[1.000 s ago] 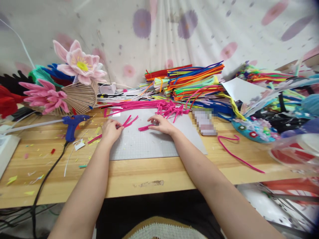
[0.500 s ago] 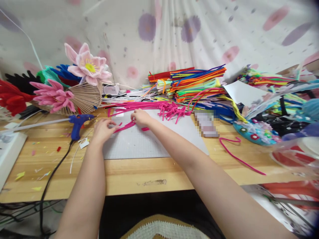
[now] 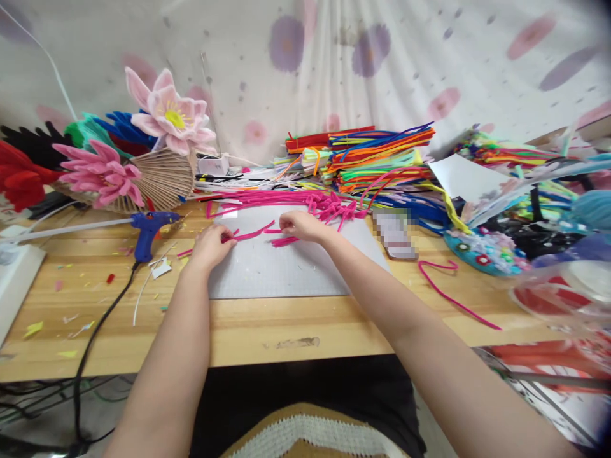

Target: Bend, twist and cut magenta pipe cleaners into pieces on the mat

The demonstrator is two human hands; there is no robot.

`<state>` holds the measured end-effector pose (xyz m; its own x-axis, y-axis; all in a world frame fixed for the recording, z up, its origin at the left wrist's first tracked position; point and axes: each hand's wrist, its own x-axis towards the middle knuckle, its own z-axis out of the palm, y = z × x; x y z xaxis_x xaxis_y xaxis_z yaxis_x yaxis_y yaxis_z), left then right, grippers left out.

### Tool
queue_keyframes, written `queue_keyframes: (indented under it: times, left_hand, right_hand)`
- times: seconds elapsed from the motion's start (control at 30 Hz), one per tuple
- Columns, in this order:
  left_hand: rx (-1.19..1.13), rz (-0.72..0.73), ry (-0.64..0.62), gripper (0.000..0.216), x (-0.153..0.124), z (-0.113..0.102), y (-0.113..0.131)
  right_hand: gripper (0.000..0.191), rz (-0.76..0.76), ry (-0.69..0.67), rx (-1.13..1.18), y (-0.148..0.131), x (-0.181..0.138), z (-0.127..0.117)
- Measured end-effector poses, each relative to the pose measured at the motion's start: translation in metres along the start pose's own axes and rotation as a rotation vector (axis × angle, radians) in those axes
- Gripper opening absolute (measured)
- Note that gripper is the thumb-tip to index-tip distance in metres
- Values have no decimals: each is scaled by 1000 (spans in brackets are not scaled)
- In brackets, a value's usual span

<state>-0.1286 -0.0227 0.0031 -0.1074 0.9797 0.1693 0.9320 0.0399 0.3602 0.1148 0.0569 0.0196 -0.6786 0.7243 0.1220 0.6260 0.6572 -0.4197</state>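
My left hand [image 3: 214,247] pinches a few bright pink pipe cleaners [image 3: 252,235] at the left side of the grey mat [image 3: 296,280]. Their free ends reach right, toward the middle of the mat. My right hand [image 3: 300,225] is closed, and a short pink end [image 3: 272,231] sticks out to the left of its fingertips; the fingers hide the rest. Just below that hand lie some cut pink pieces [image 3: 283,242]. Behind both hands stretches a bundle of long pink pipe cleaners [image 3: 267,198], with bent pink pieces [image 3: 329,207] at its right end.
A blue glue gun [image 3: 147,234] with its black cord lies at the left, near pipe-cleaner flowers [image 3: 172,119]. Stacks of coloured pipe cleaners [image 3: 377,156] line the back. A phone [image 3: 394,234] and a loose pink pipe cleaner [image 3: 458,296] are on the right.
My right hand has moved right, away from the left one. A gap now shows between the pink pieces at my two hands. The view has shifted slightly.
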Motion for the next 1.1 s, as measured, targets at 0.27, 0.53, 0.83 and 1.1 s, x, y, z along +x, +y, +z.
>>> queue_keyframes:
  times: [0.27,0.53,0.83,1.1]
  left_hand:
    - [-45,-84,36,10,-1,2,10]
    - [-157,-170,171,13,-4,1,23]
    - [-152,-20,289,25,-4,5,23]
    - [-277,52,333,30,-7,2,24]
  right_hand:
    - [14,-4,85,-15,8,-12,10]
    - [31,348,281,328,-14,14,18]
    - [28,149,190,-72,-45,22,27]
    - [16,31,212,-146,-57,31,22]
